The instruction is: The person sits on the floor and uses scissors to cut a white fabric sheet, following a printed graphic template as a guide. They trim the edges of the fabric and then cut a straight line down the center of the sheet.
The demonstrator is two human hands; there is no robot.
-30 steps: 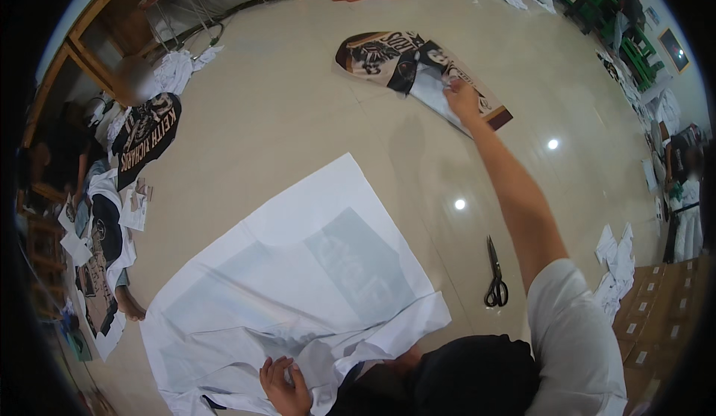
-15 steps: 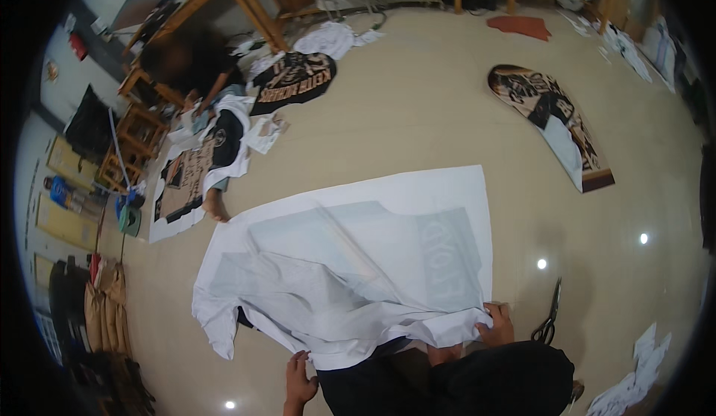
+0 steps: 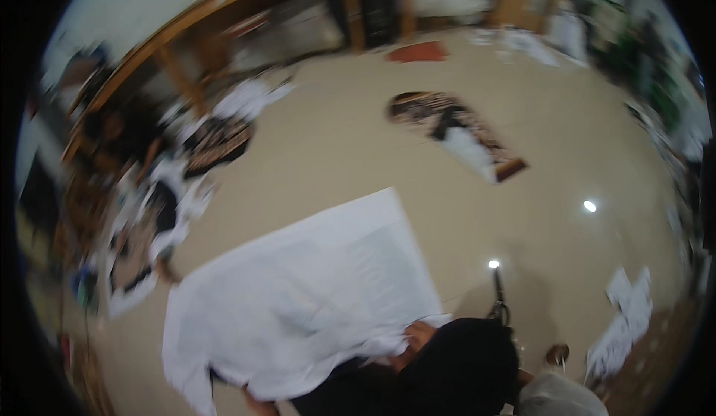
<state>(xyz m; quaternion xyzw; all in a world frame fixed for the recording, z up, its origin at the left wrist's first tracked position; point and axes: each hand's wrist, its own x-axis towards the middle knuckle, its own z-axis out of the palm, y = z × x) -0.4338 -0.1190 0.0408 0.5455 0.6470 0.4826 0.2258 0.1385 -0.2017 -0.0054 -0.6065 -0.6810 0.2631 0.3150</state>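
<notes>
A large white cloth [image 3: 298,274] with a faint print showing through lies spread and rumpled on the floor in front of me. Its near edge is bunched up by my dark-clothed legs. My right hand [image 3: 419,334], partly behind my raised knee, is closed on the bunched near right part of this cloth. At the lower left edge of the cloth is my left hand [image 3: 258,402], blurred, its fingers hidden. To the right of my knee, scissors with black handles [image 3: 500,308] lie on the floor.
A patterned black and tan cut piece [image 3: 477,133] lies beyond, near a red cloth [image 3: 418,51]. At left another person [image 3: 123,140] sits by printed pieces [image 3: 134,248]. White scraps [image 3: 623,326] lie at right. A wooden table [image 3: 175,73] stands at the back.
The view has swung right, so the scene sits further left and is blurred. My right hand has come inward along the cloth, closer to my knee. A grey sleeve now shows at lower right.
</notes>
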